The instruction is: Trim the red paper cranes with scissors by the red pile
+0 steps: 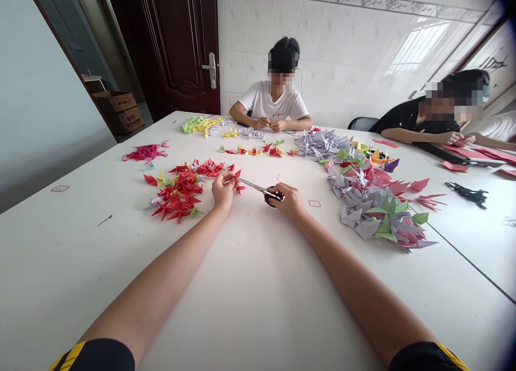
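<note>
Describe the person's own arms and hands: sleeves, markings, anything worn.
The left arm and right arm are bare below black sleeves. The left sleeve and right sleeve each show yellow stripes. The left hand and right hand wear no gloves; no watch or ring shows.

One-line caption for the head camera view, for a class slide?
Left hand holds a red origami crane near scissors in the right hand, beside heaped paper cranes.

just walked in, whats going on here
A person at a white table pinches a red paper crane in the left hand while the right hand holds black-handled scissors, blades toward it. A heap of red origami cranes lies beside them. Another person sits across the table, and a third at the right.
</note>
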The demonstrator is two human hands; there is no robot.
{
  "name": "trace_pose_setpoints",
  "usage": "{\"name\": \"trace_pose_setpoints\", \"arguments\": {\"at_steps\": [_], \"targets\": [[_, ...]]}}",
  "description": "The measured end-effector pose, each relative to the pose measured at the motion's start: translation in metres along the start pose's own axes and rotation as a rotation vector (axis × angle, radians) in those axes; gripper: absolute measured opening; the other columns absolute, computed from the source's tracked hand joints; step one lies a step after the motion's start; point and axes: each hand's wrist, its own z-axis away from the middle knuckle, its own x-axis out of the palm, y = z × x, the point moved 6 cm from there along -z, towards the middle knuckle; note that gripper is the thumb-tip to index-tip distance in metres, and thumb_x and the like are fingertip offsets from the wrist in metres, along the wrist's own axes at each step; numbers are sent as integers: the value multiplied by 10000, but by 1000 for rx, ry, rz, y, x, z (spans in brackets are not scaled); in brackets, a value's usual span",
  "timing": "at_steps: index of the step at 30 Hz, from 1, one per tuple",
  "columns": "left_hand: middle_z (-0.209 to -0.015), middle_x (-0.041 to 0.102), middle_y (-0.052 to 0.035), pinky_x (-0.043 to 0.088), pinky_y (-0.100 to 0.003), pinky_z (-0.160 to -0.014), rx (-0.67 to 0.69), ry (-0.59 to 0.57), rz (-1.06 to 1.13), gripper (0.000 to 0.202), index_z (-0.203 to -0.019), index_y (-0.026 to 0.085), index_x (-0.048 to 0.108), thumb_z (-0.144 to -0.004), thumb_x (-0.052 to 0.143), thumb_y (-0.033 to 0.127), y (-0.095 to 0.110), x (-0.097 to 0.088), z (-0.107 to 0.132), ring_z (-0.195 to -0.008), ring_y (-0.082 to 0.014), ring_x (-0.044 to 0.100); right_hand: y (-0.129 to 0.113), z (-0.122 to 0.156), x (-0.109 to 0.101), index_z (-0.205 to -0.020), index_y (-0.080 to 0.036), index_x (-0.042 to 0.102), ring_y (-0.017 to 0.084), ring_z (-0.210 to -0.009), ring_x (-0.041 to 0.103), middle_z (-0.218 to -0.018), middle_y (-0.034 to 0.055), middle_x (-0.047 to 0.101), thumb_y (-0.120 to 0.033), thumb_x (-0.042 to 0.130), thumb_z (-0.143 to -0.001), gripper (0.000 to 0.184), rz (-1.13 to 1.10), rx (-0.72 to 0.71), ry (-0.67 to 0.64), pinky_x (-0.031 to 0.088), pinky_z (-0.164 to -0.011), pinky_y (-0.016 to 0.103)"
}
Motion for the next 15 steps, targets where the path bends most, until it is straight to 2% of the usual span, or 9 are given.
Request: {"name": "trace_pose_setpoints", "arguments": {"at_steps": [15], "targets": [[-861,637,-37,570,-290,-742,11,-3,-8,101,-814,168,613,-723,650,147,2,0,1,-715,-108,628,1,-1,1,-813,-228,654,179,-676,588,-873,46,717,-281,606,-717,119,-46,46,8,460,-647,310]]}}
